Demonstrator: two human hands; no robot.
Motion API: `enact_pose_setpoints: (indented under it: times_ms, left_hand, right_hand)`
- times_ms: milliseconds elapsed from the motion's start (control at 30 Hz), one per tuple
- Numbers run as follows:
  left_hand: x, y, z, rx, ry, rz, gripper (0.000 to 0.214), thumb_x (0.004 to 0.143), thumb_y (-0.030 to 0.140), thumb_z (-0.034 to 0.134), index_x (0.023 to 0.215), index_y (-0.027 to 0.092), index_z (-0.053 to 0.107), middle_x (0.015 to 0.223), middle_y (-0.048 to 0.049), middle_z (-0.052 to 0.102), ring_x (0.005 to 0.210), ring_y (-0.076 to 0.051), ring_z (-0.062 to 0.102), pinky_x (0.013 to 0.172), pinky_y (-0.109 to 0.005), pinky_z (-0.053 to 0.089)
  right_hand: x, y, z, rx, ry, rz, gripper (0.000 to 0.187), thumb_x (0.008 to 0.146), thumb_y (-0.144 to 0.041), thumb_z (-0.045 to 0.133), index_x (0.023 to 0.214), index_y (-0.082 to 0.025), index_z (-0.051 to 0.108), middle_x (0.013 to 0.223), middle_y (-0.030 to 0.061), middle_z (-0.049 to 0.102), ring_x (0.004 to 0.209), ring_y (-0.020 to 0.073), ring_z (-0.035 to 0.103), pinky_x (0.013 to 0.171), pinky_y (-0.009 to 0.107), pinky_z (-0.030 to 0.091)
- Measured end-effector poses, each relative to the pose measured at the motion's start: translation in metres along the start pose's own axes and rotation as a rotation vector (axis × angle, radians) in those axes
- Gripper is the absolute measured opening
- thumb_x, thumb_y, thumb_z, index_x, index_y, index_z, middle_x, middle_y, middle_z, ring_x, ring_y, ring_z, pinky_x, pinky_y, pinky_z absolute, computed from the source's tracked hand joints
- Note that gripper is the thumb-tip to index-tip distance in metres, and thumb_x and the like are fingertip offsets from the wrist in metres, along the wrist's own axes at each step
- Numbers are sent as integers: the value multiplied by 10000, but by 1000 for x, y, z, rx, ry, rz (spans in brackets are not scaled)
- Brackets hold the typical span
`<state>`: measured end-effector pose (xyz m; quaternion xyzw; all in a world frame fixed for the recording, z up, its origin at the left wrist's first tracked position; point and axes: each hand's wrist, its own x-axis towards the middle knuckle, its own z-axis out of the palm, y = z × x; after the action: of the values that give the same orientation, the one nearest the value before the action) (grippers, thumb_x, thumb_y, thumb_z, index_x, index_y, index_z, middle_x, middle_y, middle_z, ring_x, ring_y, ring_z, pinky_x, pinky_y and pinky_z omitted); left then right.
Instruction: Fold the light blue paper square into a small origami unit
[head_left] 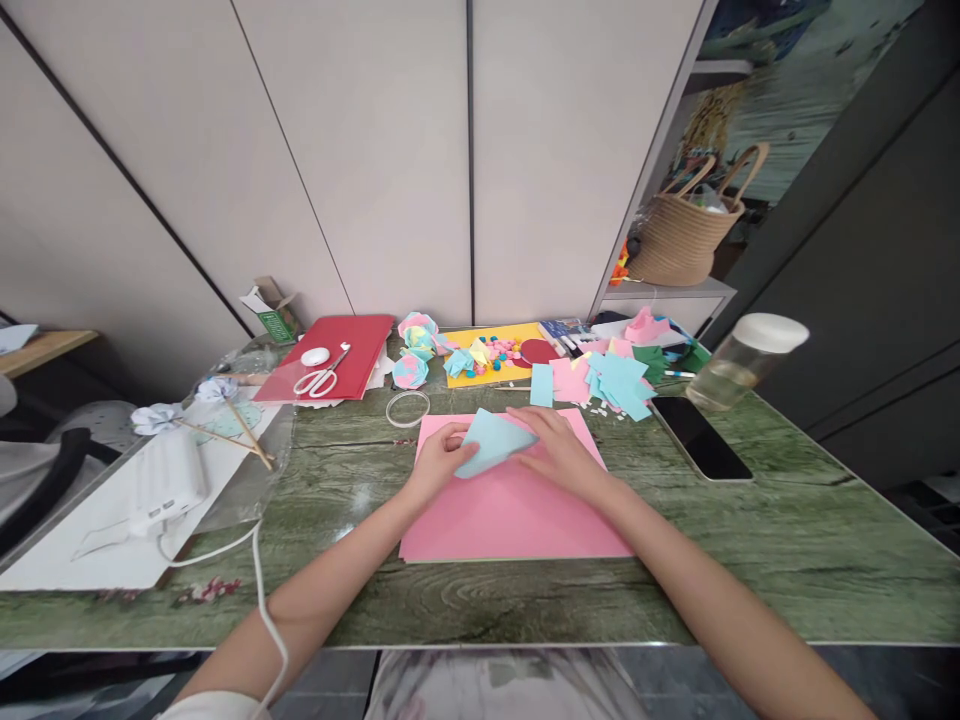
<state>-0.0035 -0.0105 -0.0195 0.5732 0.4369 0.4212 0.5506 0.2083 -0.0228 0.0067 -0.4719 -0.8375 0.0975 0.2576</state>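
Between my two hands is a light blue sheet of paper [495, 440], tilted a little above a pink sheet [517, 525] that lies on the table. My left hand [442, 458] pinches the blue paper at its lower left edge, with the thumb on top. At the paper's right corner, my right hand [559, 450] rests with its fingers closed around the edge; part of that corner is hidden beneath the fingers. A roll of clear tape [408, 409] lies just beyond the pink sheet, to the left.
White scissors [319, 378] lie on a red folder [352, 350] at the back left. Cut blue and pink papers [619, 382] are heaped behind my hands. A phone [701, 438] and a water bottle [742, 365] stand right. A white power bank [169, 475] trails a cable across my left arm.
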Motion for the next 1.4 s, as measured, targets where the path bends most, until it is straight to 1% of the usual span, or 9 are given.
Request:
enact_pose_setpoints:
  times_ms: [167,333,467,633,767,933,1167,1300,1400]
  left_hand:
    - [-1,2,0,-272,5,-125,562,643,314,646,1149,157,458,694,-31,618,592,-134,573,533,-221,421]
    - [-6,8,4,-293,-33,-106,426,678,319,614,1074,183,534,759,-28,620,641,-118,564,583,-217,426]
    - [-7,8,5,-163,-11,8,400,624,298,659,997,171,592,935,-56,616,793,-156,566,697,-261,446]
    - [-6,6,5,145,81,117,240,629,299,650,816,147,663,834,-66,659,758,-179,582,686,-280,449]
    - [-10,7,9,190,115,155,189,645,296,638,772,161,675,813,-59,671,778,-189,594,705,-283,454]
    - [-17,10,17,204,96,168,164,663,283,625,773,174,678,797,-41,674,772,-177,597,738,-279,448]
    - [-21,12,20,253,106,173,146,680,278,613,773,185,676,800,-40,669,771,-176,594,719,-279,441]
    - [-21,13,18,349,114,295,130,693,268,613,789,202,673,795,-37,633,787,-165,561,752,-288,416]
    - [-20,15,15,431,200,393,118,675,292,634,748,215,684,789,-43,562,790,-166,518,733,-294,405]
  right_hand:
    - [-3,-10,4,-6,52,-102,365,754,-302,554,1116,-316,503,1165,48,444,1071,207,427,891,393,370]
    - [-4,-7,11,125,140,-38,195,792,-292,499,953,-285,608,972,40,462,828,150,507,743,313,459]
    - [-4,-6,10,97,220,6,182,794,-310,502,900,-263,642,1043,56,437,804,150,490,755,335,435]
    - [-3,-9,5,-106,252,0,169,784,-342,515,842,-295,667,1140,54,449,1038,241,381,859,417,318]
    - [-5,-16,5,-197,236,-67,187,804,-347,484,850,-303,660,1159,35,484,1088,248,326,893,422,269]
    - [-7,-25,12,-163,238,-172,168,805,-325,492,868,-275,640,1070,30,561,1036,222,379,880,396,297]
    - [-6,-23,15,-117,293,-193,94,789,-274,532,814,-244,618,983,15,602,966,193,427,842,365,337]
    - [-6,-23,13,-101,289,-214,84,797,-256,520,795,-228,599,987,18,603,948,190,443,830,364,346]
    - [-6,-25,11,-88,277,-210,77,799,-238,514,788,-221,589,995,21,602,946,192,446,827,367,345]
